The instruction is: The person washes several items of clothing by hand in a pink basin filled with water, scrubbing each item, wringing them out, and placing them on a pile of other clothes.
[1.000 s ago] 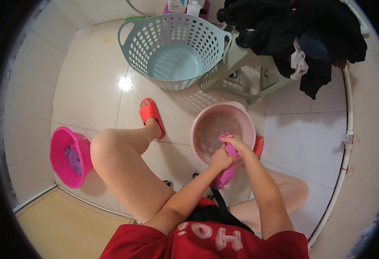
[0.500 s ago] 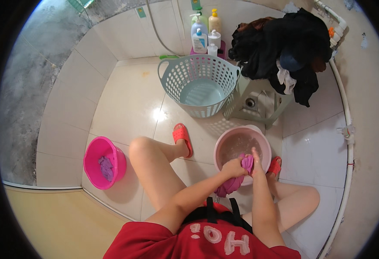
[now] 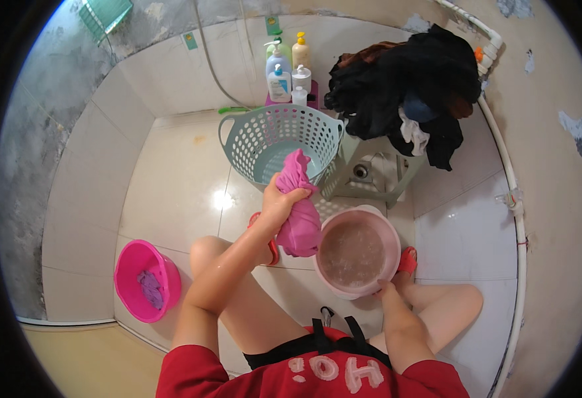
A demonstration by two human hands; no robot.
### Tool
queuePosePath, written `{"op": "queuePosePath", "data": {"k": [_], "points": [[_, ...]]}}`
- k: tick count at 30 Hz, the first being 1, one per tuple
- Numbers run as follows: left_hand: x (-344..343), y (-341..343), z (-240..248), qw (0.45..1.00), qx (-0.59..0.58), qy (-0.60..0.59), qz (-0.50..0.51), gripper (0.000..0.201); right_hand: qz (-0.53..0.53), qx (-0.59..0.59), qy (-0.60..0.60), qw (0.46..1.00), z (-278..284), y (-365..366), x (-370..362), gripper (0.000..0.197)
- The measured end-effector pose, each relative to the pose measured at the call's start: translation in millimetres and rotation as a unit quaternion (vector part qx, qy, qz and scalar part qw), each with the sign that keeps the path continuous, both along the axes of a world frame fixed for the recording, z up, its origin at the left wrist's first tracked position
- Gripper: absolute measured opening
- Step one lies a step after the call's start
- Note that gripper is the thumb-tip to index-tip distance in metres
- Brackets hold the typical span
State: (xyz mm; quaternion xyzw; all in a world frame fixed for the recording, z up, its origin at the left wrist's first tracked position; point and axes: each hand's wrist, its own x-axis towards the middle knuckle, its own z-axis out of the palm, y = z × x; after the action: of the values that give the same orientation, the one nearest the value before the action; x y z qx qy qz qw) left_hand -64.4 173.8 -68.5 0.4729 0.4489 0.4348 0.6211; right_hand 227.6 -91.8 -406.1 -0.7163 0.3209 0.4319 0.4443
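Note:
My left hand (image 3: 283, 201) is closed round a bunched, wrung-up pink garment (image 3: 300, 225), lifted off the water and held before the grey-green laundry basket (image 3: 241, 156). The garment's top end overlaps the basket's front wall. To its right, a pale pink basin (image 3: 392, 249) on the floor holds cloudy water with some bubbles. My right hand (image 3: 385, 289) is at the basin's near right rim, its thumb on the edge; the other fingers are mostly hidden. On the left stands a bright pink bucket (image 3: 126, 282) with a purple cloth (image 3: 150, 289) inside.
A heap of dark clothes (image 3: 404, 79) lies on a grey-green stool (image 3: 397, 186) at the back right, above a floor drain (image 3: 361, 172). Several pump bottles (image 3: 280, 85) stand behind the basket. A white pipe (image 3: 503, 156) runs along the right wall. My feet wear red slippers (image 3: 407, 260).
My left hand has lifted the pink garment out from over the basin, up and left toward the basket. My right hand has let go of it and moved down to the basin's rim.

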Motion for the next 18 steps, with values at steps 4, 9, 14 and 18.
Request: {"op": "queuePosePath", "data": {"k": [4,9,14,18], "points": [[8.6,16.9,-15.6,0.998,-0.035,-0.011,0.053,0.044,0.144,-0.026,-0.238,0.96,13.3,8.3,1.6,0.029],[-4.6,36.7,-16.6,0.997,0.006,-0.013,0.08,0.044,0.38,0.033,-0.471,0.795,124.7,77.7,-44.8,0.027],[-5.0,40.0,-6.3,0.993,0.046,-0.01,0.104,0.04,0.524,0.038,-0.498,0.69,186.6,126.0,-114.3,0.017],[-2.6,40.9,-6.8,0.991,0.063,-0.009,0.122,0.036,0.475,0.08,-0.523,0.703,195.7,138.2,-122.8,0.016]]}}
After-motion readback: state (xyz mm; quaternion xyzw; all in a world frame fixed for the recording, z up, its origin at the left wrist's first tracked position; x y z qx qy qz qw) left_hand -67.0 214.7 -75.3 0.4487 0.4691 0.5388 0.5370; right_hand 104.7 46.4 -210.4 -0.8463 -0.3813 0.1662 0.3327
